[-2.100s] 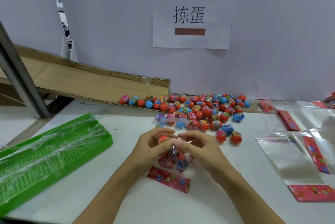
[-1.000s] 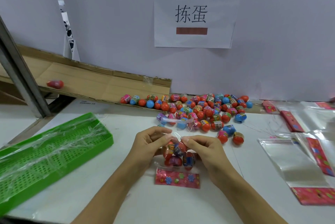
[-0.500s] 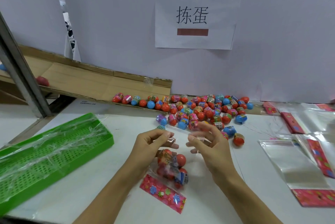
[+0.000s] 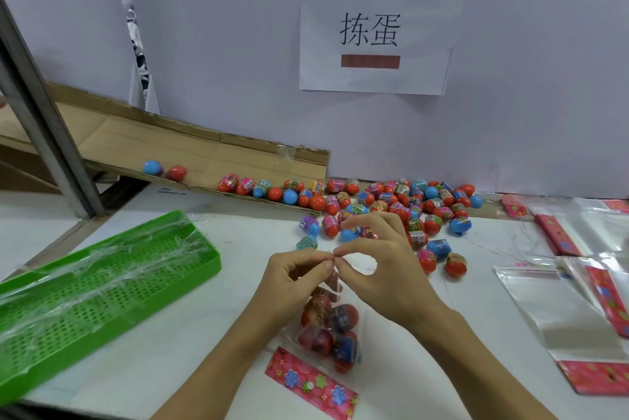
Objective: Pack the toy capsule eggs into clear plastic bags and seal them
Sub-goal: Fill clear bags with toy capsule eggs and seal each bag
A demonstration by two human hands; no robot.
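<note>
Presently, left hand [image 4: 289, 278] and right hand [image 4: 377, 270] both pinched the mouth of the egg-filled clear plastic bag [image 4: 328, 331] on the white table [image 4: 211, 300].

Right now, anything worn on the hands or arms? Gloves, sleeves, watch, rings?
Nothing visible. The left hand and right hand are bare, no gloves or rings, and both forearms are bare to the frame edge: no sleeves, watch or bands in view.

Bright, even, soft-shadowed light; wide-angle bending at the edges, slight overall softness, glare on the plastic wrap [image 4: 102, 270]
</note>
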